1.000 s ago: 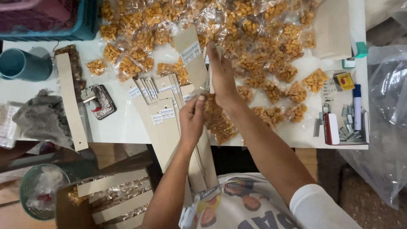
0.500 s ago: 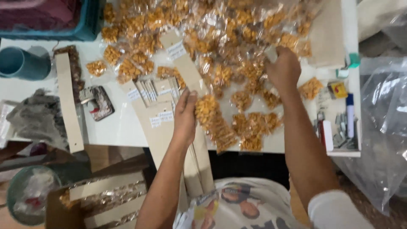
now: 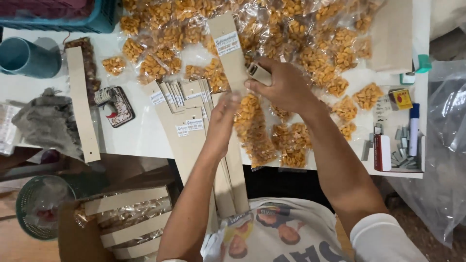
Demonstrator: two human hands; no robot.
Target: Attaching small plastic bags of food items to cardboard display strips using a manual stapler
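Observation:
My left hand grips a long brown cardboard strip with a white label near its top; the strip slants from the table down toward my lap. Clear packets of orange snacks hang along the strip's right side. My right hand is closed on a small beige stapler, pressed against the strip's right edge just above the left hand. A wide heap of loose snack packets covers the white table behind both hands.
A fan of labelled cardboard strips lies left of my hands, with one more strip further left. Also here: teal cup, blue basket, grey cloth, tray of staples, blue marker, green mesh bin, plastic bag.
My right hand reached right over the packet pile, then came back to the strip, now holding the stapler against it. My left hand kept its grip on the strip.

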